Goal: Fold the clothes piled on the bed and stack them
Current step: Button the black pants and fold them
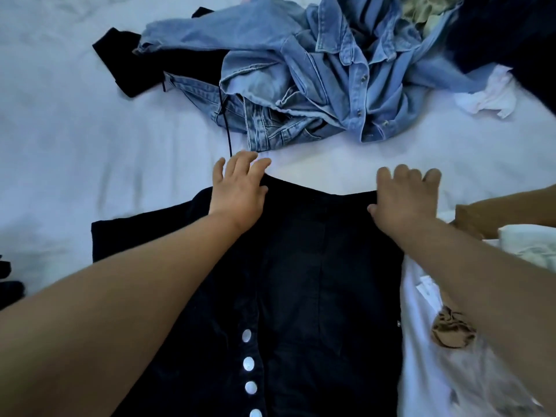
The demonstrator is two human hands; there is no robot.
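I have my left hand and right hand spread flat, fingers straight, pressing the far edge of the dark buttoned garment that lies on the bed just short of the denim pile. If I smooth outward unevenly, I judge the cloth could bunch and the fold go crooked, or my fingertips could snag the thin black strap beside my left hand
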